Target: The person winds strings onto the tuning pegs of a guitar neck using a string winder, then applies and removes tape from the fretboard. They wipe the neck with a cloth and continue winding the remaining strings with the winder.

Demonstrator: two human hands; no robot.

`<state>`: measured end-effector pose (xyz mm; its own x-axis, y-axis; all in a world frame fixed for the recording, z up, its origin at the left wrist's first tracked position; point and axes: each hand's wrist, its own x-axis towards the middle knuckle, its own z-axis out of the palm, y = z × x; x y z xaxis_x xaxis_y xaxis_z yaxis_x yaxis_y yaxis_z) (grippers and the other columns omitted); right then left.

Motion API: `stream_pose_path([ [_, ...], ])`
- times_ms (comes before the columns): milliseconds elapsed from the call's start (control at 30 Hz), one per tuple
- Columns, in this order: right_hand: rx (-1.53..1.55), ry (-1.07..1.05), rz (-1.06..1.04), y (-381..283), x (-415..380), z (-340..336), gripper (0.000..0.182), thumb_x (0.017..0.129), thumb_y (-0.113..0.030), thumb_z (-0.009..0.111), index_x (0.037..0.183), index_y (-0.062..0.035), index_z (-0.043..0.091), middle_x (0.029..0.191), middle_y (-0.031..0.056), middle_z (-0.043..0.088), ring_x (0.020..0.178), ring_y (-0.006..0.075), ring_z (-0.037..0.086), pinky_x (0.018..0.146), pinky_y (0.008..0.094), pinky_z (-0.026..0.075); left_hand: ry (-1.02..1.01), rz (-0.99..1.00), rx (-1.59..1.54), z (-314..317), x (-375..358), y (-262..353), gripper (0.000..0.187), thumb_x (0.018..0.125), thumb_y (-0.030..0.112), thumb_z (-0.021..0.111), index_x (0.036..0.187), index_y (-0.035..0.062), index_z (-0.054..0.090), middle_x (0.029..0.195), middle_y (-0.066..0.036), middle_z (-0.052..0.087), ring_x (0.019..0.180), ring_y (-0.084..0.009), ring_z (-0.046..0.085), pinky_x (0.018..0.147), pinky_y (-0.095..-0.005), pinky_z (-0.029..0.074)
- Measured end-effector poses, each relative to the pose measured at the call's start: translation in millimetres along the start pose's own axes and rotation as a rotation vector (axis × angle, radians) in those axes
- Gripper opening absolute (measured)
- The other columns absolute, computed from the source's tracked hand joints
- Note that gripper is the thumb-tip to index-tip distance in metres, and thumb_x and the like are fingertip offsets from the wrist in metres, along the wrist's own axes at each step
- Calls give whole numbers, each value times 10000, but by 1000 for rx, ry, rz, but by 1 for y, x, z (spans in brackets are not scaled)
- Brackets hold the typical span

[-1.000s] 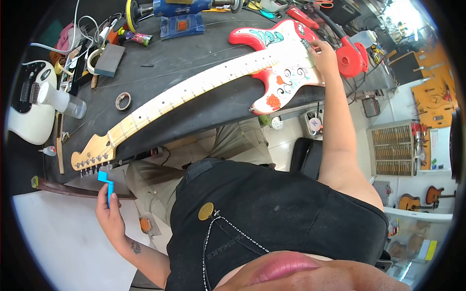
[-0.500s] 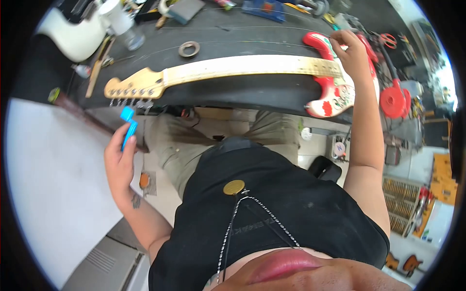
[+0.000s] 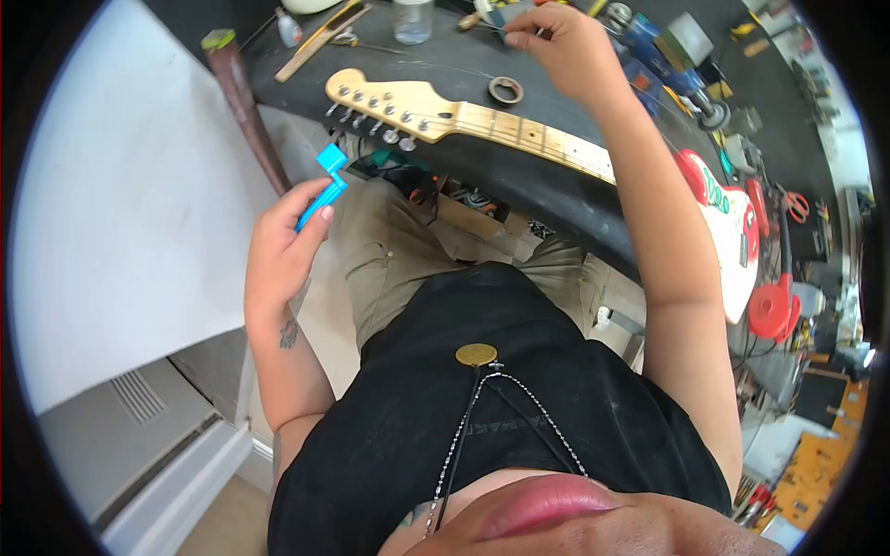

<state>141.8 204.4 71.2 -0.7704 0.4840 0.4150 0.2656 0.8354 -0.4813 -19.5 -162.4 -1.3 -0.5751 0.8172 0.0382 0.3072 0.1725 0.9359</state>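
Observation:
My left hand (image 3: 286, 236) is closed around the handle of a blue string winder (image 3: 331, 158), held below the tuning pegs and apart from them. An electric guitar lies across the bench, its pale headstock (image 3: 389, 104) to the left and its red and white floral body (image 3: 737, 236) at the right, partly behind my right forearm. My right hand (image 3: 570, 54) is raised over the back of the bench, fingers pinched on a thin guitar string (image 3: 486, 27). Most of that string is too fine to follow.
Behind the neck, a roll of tape (image 3: 505, 90) lies on the dark bench (image 3: 547, 199). A glass jar (image 3: 413, 23), a small glue bottle (image 3: 289, 30) and a wooden strip (image 3: 320, 44) stand or lie at the back left. Red-handled scissors (image 3: 795, 207) are beyond the guitar body.
My right hand has moved from above the guitar body to the back of the bench, left of it. The view has turned, and the winder stays in my left hand near the headstock.

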Motion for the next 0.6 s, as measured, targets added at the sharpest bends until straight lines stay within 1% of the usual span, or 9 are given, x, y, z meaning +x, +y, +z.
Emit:
stream_pose_path([
  [33, -40, -78, 21, -3, 1, 13, 196, 952, -169, 810, 1111, -55, 802, 923, 66, 749, 830, 171, 701, 789, 330, 551, 24, -16, -2, 0, -2, -4, 265, 1021, 95, 677, 1262, -11, 710, 865, 20, 628, 780, -66, 521, 694, -259, 438],
  [67, 20, -95, 18, -6, -2, 29, 187, 939, -178, 818, 1103, -90, 835, 943, 68, 743, 825, 202, 689, 792, 348, 545, 75, 16, -17, 0, -2, -11, 262, 1024, 100, 674, 1261, -9, 706, 875, 26, 629, 780, -67, 519, 699, -255, 436],
  [167, 79, -175, -97, -17, -8, 64, 190, 949, -170, 805, 1112, -76, 828, 959, 70, 729, 857, 215, 684, 806, 349, 539, 160, 10, -137, 3, 4, -27, 258, 1031, 113, 668, 1261, -2, 696, 876, 41, 617, 768, -59, 505, 694, -241, 418],
  [200, 100, -211, -78, -23, -10, 71, 189, 947, -214, 775, 1098, -122, 841, 1016, 120, 740, 963, 322, 709, 875, 415, 564, 179, -17, -244, 4, 7, -30, 256, 1036, 121, 665, 1263, 3, 689, 866, 51, 604, 755, -51, 492, 684, -231, 401],
  [233, 102, -219, -77, -25, -11, 79, 189, 947, -214, 775, 1098, -122, 841, 1016, 120, 740, 963, 322, 709, 875, 415, 564, 181, -24, -247, 6, 11, -32, 256, 1036, 121, 665, 1263, 3, 689, 866, 51, 604, 755, -51, 492, 684, -231, 401],
  [300, 96, -175, -131, -30, -12, 94, 198, 956, -165, 793, 1135, -91, 833, 981, 76, 723, 892, 238, 685, 823, 360, 539, 140, -85, -401, 10, 20, -33, 255, 1041, 134, 662, 1261, 5, 672, 834, 66, 564, 726, -29, 455, 651, -217, 357],
  [333, 100, -187, -66, -35, -13, 98, 199, 965, -165, 779, 1145, -97, 833, 992, 77, 727, 904, 243, 694, 830, 367, 546, 139, -87, -402, 13, 24, -33, 255, 1041, 134, 662, 1261, 5, 672, 834, 66, 564, 726, -29, 455, 651, -217, 357],
  [433, 28, -157, -182, -40, -10, 105, 196, 973, -182, 771, 1141, -104, 834, 1017, 74, 743, 905, 240, 708, 828, 361, 554, 102, -68, -498, 22, 32, -27, 260, 1042, 139, 663, 1260, -2, 670, 819, 73, 543, 713, -15, 436, 630, -214, 328],
  [600, 97, -192, -113, -55, -8, 100, 200, 959, -209, 779, 1130, -123, 837, 1023, 76, 764, 880, 235, 718, 800, 365, 564, 75, -51, -490, 28, 41, -14, 235, 1042, 146, 643, 1230, 7, 663, 777, 73, 492, 686, -25, 394, 607, -222, 293],
])
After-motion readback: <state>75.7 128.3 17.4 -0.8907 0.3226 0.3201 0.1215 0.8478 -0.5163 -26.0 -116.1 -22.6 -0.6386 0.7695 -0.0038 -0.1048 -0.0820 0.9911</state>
